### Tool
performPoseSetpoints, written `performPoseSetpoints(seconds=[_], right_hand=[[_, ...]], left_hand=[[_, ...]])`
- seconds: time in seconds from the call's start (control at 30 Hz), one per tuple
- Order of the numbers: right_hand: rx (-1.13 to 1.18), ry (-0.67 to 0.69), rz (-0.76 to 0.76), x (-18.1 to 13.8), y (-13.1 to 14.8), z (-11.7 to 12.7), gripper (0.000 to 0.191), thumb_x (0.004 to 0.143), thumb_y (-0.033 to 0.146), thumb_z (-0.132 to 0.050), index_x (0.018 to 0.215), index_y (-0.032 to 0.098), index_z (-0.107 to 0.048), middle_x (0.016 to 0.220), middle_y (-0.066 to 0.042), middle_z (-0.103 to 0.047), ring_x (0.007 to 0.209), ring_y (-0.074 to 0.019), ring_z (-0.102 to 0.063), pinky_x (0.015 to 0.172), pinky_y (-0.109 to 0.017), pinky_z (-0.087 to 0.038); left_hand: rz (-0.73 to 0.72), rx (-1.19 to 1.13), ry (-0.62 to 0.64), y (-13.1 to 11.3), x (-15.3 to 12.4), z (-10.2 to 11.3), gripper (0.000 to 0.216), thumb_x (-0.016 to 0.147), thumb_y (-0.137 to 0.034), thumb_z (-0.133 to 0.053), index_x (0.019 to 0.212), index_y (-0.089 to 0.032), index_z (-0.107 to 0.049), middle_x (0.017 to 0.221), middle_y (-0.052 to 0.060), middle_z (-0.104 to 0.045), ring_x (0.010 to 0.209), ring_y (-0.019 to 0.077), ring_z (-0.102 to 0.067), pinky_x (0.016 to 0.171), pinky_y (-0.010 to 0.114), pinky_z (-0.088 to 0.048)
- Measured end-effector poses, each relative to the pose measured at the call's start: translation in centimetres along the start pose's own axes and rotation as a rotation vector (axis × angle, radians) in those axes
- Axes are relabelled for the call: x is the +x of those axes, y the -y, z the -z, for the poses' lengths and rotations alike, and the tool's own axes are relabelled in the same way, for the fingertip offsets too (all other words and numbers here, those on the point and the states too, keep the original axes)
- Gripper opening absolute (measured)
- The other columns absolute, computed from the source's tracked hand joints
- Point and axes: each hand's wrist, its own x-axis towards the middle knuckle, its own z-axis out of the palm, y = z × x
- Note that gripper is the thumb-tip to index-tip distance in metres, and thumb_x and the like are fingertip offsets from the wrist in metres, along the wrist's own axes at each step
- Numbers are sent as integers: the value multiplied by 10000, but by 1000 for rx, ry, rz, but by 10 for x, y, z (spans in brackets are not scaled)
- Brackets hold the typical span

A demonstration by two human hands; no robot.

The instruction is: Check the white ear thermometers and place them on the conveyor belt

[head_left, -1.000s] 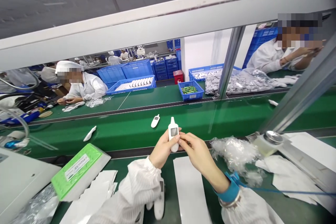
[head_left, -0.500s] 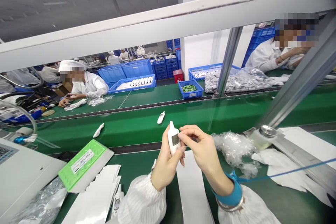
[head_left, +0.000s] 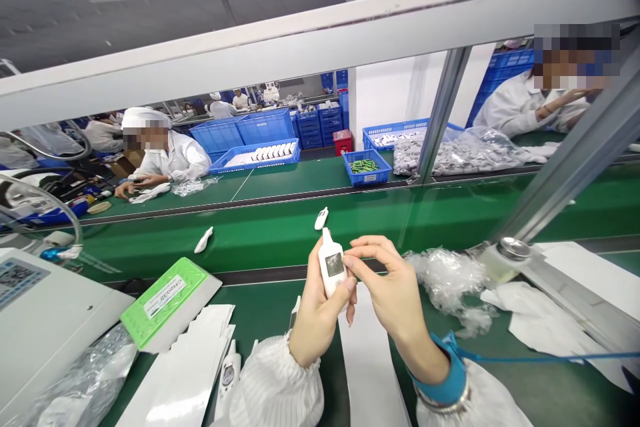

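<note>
Head view: your left hand alone now carries the white device
Your left hand [head_left: 315, 307] is wrapped round the lower half of the white device [head_left: 333, 265], which stands upright above the near edge of the table [head_left: 265, 310] with its screen towards you. A second ago both hands clasped its base. Now your right hand [head_left: 395, 293] has risen beside the screen, thumb and forefinger pinched together at its edge, and whether anything sits between them is too small to tell

Conveyor belt [head_left: 270, 243]: carries two white devices [head_left: 203, 240], well apart. Near side of belt: green-lidded box [head_left: 167, 293], white pouches [head_left: 185, 373], heap of clear bags [head_left: 443, 280]. Far side of belt: small blue bin [head_left: 367, 170], seated person [head_left: 173, 159] in white.
</note>
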Motion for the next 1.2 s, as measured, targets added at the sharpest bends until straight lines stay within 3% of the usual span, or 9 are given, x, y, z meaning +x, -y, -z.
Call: performPoseSetpoints(seconds=[0.17, 0.4, 0.47, 0.53, 0.63, 0.8, 0.9, 1.0, 1.2], right_hand=[[-24, 48, 46, -2, 5, -2, 120, 783, 264, -638, 668, 231, -650, 934, -48, -642, 934, -225, -593, 856, -383, -471], [-96, 152, 365, -42, 22, -1, 144, 798, 131, -578, 713, 245, -552, 814, -15, -659, 814, -193, -618, 749, -341, -505], [-95, 141, 302, -42, 19, 17, 113, 835, 164, -566, 760, 248, -555, 782, -13, -673, 755, -183, -642, 700, -325, -518], [-190, -23, 197, -32, 4, 45, 43, 860, 260, -586, 821, 243, -577, 769, -21, -670, 725, -186, -642, 656, -315, -512], [-517, -276, 126, -6, -38, 96, 246, 848, 466, -610, 892, 224, -619, 837, -50, -679, 760, -215, -620, 689, -355, -479], [-1114, -196, 216, 17, -104, 148, 467, 954, 502, -406, 777, 201, -716, 861, -134, -679, 873, -291, -541, 756, -443, -415], [-1127, -277, 300, 10, -101, 146, 411, 961, 430, -454, 825, 176, -747, 1071, -154, -663, 1014, -316, -528, 850, -487, -414], [-967, -304, 402, -8, -82, 126, 293, 956, 360, -498, 981, 191, -735, 1129, -135, -649, 1048, -287, -554, 914, -475, -419], [-650, 227, -73, -61, -99, 82, 228, 915, 402, -530, 967, 224, -664, 909, -53, -681, 701, -200, -649, 630, -335, -499]], left_hand=[[29, 69, -21, 2, -4, 1, 846, 899, -403, -613, 1509, -264, -44, 698, -53, -510, 513, 88, -452, 493, 223, -424], [61, -49, -53, 7, 8, 3, 553, 834, -312, -695, 1294, -269, -391, 722, -58, -460, 574, 76, -426, 519, 185, -410], [66, -65, -56, 9, 10, 8, 506, 867, -309, -659, 1286, -260, -380, 728, -52, -475, 580, 82, -437, 472, 171, -403], [81, -66, -62, 10, 7, 13, 520, 883, -302, -638, 1313, -275, -345, 756, -41, -500, 569, 92, -451, 396, 164, -377], [105, -71, -51, 9, 0, 18, 475, 885, -292, -637, 1284, -283, -379, 768, -38, -510, 532, 90, -462, 349, 164, -376], [154, -72, -68, 8, -8, 16, 445, 868, -303, -648, 1240, -249, -410, 727, -45, -527, 475, 85, -478, 352, 185, -411], [219, -23, -141, 17, -11, 13, 455, 857, -311, -653, 1233, -218, -416, 724, -37, -554, 515, 101, -535, 415, 204, -462], [268, -16, -264, 36, -15, 8, 514, 813, -320, -688, 1239, -204, -427, 827, -1, -576, 803, 191, -652, 582, 278, -570], [289, -28, -360, 83, -16, -2, 485, 824, -317, -665, 1223, -199, -415, 1096, 72, -611, 1040, 232, -661, 921, 383, -530]])
